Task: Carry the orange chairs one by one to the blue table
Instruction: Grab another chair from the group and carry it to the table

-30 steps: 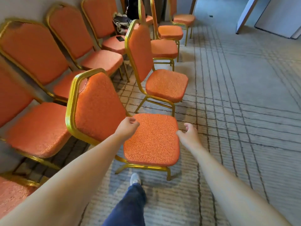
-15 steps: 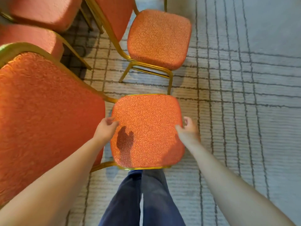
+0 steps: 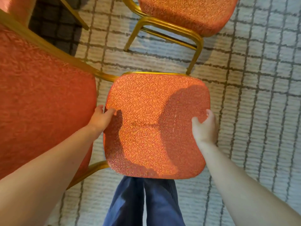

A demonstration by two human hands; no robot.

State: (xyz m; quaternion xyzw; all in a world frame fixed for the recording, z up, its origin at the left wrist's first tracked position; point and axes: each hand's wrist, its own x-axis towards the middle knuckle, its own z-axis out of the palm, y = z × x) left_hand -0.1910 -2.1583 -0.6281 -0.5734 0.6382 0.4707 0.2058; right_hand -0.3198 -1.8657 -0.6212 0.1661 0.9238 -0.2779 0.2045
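Observation:
Straight below me is an orange chair with a gold metal frame, its patterned seat filling the middle of the view and its backrest rising at the left. My left hand grips the seat's left edge, thumb on top and fingers curled under. On the opposite side my right hand grips the right edge the same way. The blue table is not in view.
A second orange chair stands just beyond, its gold legs close to the held seat's far edge. Grey carpet with dark grid lines spreads to the right. My blue-trousered legs are right behind the seat.
I have stepped up to the chair and looked down; both hands went from reaching toward the seat to gripping its left and right edges.

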